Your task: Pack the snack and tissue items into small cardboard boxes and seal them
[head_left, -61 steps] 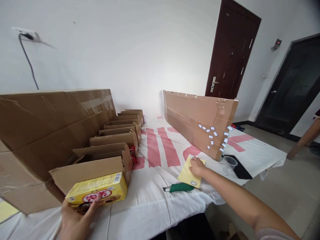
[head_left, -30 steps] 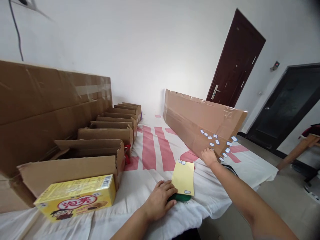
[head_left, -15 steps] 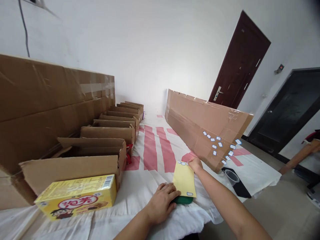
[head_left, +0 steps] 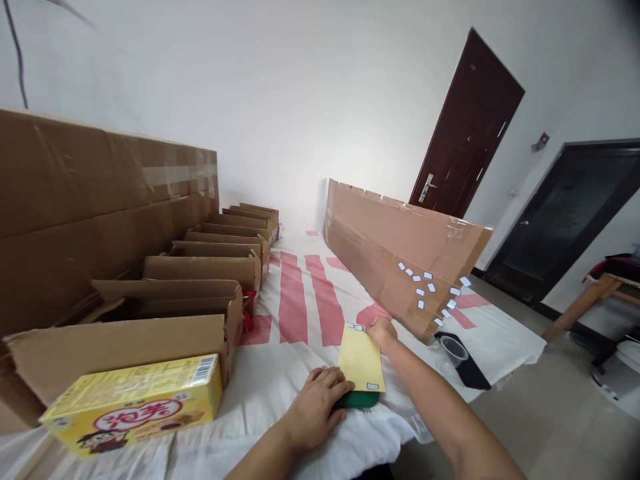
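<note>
My left hand (head_left: 315, 407) lies palm down over a green-handled tool (head_left: 357, 400) on the white cloth, fingers curled round it. My right hand (head_left: 381, 329) pinches the far corner of a yellow sticker sheet (head_left: 361, 360) that carries a few small white stickers (head_left: 357, 327). Several more white stickers (head_left: 430, 290) are stuck on the brown cardboard panel (head_left: 395, 247) just beyond that hand. A yellow snack box (head_left: 133, 413) lies at the near left.
A row of open cardboard boxes (head_left: 200, 267) runs along a tall cardboard wall (head_left: 75, 200) on the left. A clear plastic cup (head_left: 453, 348) and a black pad (head_left: 470, 370) sit near the table's right edge. The cloth (head_left: 300, 300) has red stripes. Doors stand behind.
My left hand left the yellow box and came to rest on the green tool. My right hand went up to the cardboard panel's stickers, then returned to the sheet's far corner.
</note>
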